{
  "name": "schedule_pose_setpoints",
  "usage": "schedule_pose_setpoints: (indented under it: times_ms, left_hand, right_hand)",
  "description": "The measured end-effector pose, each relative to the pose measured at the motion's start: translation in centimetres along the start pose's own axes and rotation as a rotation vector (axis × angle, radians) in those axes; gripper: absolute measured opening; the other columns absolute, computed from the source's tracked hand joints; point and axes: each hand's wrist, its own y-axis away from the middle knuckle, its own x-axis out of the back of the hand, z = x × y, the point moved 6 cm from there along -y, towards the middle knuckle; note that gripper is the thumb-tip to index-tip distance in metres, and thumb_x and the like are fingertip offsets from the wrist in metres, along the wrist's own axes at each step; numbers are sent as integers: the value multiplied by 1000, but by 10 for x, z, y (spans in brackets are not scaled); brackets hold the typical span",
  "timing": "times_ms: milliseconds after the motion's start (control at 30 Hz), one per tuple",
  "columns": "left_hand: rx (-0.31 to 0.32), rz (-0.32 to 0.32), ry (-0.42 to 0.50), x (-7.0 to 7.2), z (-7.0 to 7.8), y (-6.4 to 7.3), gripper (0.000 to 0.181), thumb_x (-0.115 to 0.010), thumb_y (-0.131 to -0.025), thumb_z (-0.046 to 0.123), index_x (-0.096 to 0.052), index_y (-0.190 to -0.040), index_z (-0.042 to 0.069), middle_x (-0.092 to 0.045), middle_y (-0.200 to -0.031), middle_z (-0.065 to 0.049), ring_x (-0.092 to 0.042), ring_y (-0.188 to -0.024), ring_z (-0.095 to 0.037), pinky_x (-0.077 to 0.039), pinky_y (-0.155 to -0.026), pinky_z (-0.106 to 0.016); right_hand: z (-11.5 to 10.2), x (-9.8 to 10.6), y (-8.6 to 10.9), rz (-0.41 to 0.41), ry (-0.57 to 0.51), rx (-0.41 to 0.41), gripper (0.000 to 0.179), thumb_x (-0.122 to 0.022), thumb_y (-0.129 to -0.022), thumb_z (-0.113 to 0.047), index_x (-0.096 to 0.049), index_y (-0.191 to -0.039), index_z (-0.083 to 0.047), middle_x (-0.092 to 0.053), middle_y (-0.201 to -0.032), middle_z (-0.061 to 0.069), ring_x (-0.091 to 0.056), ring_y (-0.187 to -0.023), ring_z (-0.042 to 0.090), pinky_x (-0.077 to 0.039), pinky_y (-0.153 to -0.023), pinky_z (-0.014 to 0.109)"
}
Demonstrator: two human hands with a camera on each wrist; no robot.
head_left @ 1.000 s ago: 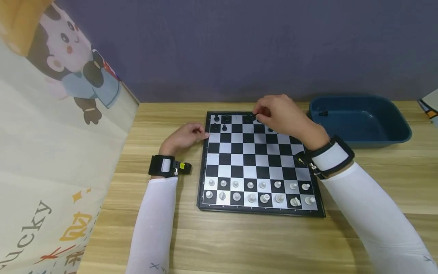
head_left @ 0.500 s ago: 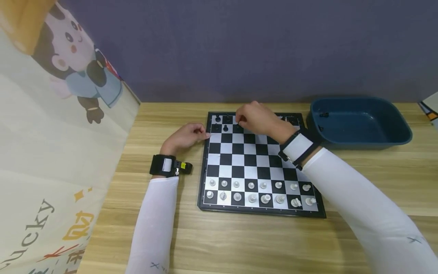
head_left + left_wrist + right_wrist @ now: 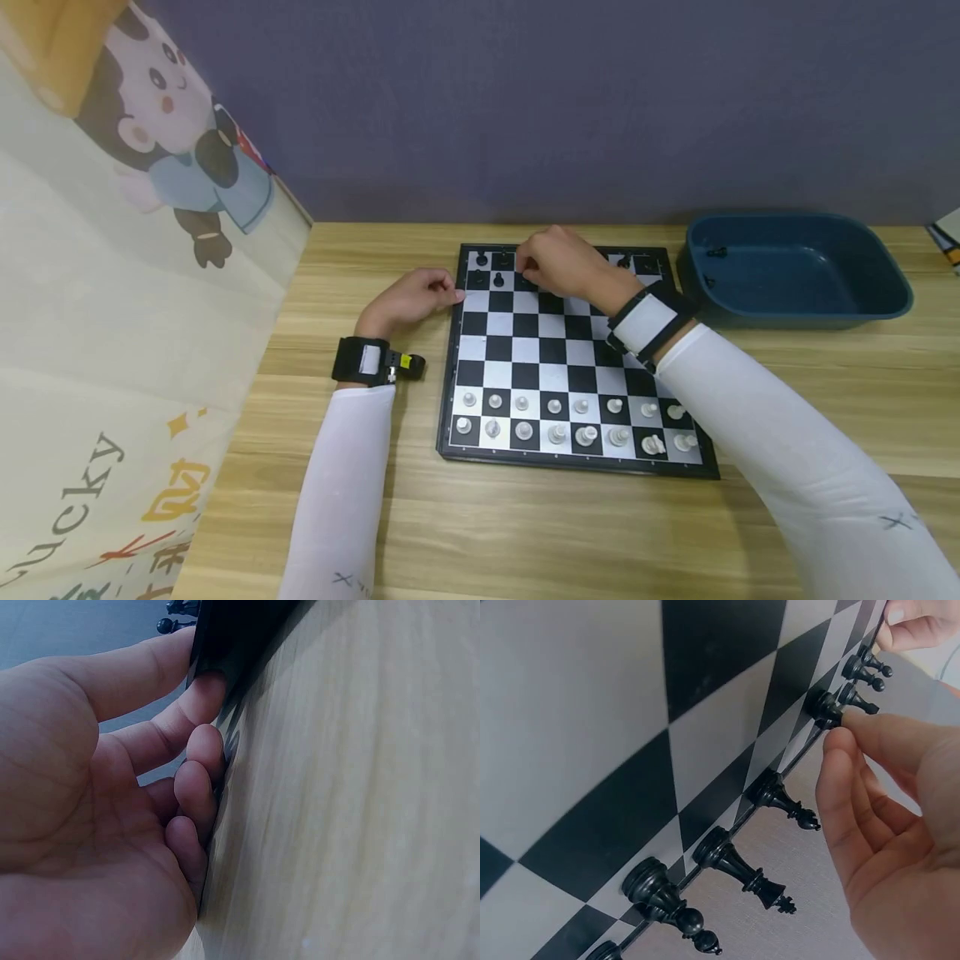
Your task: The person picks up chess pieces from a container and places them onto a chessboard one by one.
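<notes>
A magnetic-looking chessboard (image 3: 551, 325) lies on the wooden table. My right hand (image 3: 566, 262) is over its far rows, thumb and fingertips pinching a black pawn (image 3: 821, 706) whose base meets a dark square. Other black pieces stand along the far edge, among them a king (image 3: 742, 866) and a bishop (image 3: 780, 796). At the board's left edge is my left hand (image 3: 412, 296); its thumb (image 3: 142, 675) and index finger grip the rim, while the other fingers curl against the tabletop. White pieces (image 3: 523, 430) fill the two near rows.
A dark blue tub (image 3: 806, 318) stands right of the board, with small black chess pieces (image 3: 717, 252) inside at its left. A purple-grey wall (image 3: 525, 125) rises behind the table, and a printed cloth (image 3: 150, 333) hangs at the left.
My right hand has moved left along the far rows, from near the middle to the third column, then stayed there. The left hand has kept its place at the rim.
</notes>
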Motion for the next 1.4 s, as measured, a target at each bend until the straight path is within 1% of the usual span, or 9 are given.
schedule_pose_setpoints:
  times_ms: [233, 333, 500, 700, 867, 1000, 1100, 1233, 1400]
  left_hand:
    - [-5, -8, -7, -1, -1, 0, 25, -62, -103, 36, -63, -100, 12, -60, -96, -6, -54, -89, -24, -47, -83, -37]
    - [-7, -6, -3, -1, -1, -1, 26, -62, -102, 36, -62, -100, 11, -59, -96, -6, -53, -89, -24, -46, -83, -37]
    - [10, -7, 0, -1, -3, 1, 25, -62, -102, 37, -63, -100, 11, -59, -97, -7, -53, -90, -25, -46, -83, -37]
    - [3, -3, -7, 0, -3, 1, 25, -62, -102, 37, -63, -100, 12, -59, -98, -7, -53, -91, -25, -46, -85, -38]
    - [-1, 0, -7, 1, -3, 1, 25, -63, -102, 36, -62, -98, 11, -58, -97, -7, -52, -90, -25, -45, -86, -38]
    - [-9, -4, 3, 1, -2, 1, 25, -63, -102, 35, -61, -97, 10, -58, -96, -8, -52, -90, -25, -45, -86, -38]
    - [-12, -3, -2, 2, -3, 1, 24, -62, -103, 34, -61, -97, 10, -58, -96, -8, -52, -90, -25, -46, -86, -37]
    - [-14, 2, -13, 3, -4, 1, 24, -62, -103, 34, -61, -96, 11, -57, -94, -6, -52, -89, -25, -45, -84, -37]
    - [-10, 3, -17, 4, -6, 2, 25, -62, -102, 35, -61, -96, 11, -57, -93, -5, -51, -88, -24, -45, -83, -37]
  right_hand:
    - [4, 9, 11, 20, -47, -34, 22, -67, -98, -11, -73, -119, -8, -74, -100, 9, -64, -75, 20, -53, -72, 36]
    - [7, 21, 21, 65, -83, -45, 19, -67, -99, -12, -74, -115, -7, -74, -100, 9, -63, -73, 20, -52, -72, 38]
    - [18, 41, 43, 176, -102, -67, 10, -67, -99, -13, -74, -102, -8, -72, -87, 8, -61, -71, 20, -49, -68, 37]
    - [54, 67, 90, 329, -135, -190, 12, -64, -101, -17, -73, -104, -9, -68, -84, 9, -55, -68, 20, -41, -61, 33]
    - [98, 78, 130, 399, -192, -325, 23, -61, -104, -27, -73, -108, -7, -65, -84, 10, -48, -62, 18, -35, -55, 30]
    - [133, 78, 154, 393, -232, -445, 31, -59, -104, -34, -71, -112, -7, -63, -80, 7, -47, -57, 16, -35, -51, 31]
    - [151, 73, 163, 350, -222, -513, 36, -56, -105, -38, -70, -114, -7, -66, -83, 8, -51, -62, 18, -37, -54, 34]
    - [170, 55, 165, 260, -198, -548, 38, -52, -106, -35, -68, -117, -2, -68, -99, 20, -57, -81, 29, -40, -64, 39]
    - [185, 32, 161, 172, -186, -587, 34, -50, -106, -24, -65, -121, 2, -65, -114, 29, -59, -97, 41, -45, -77, 53]
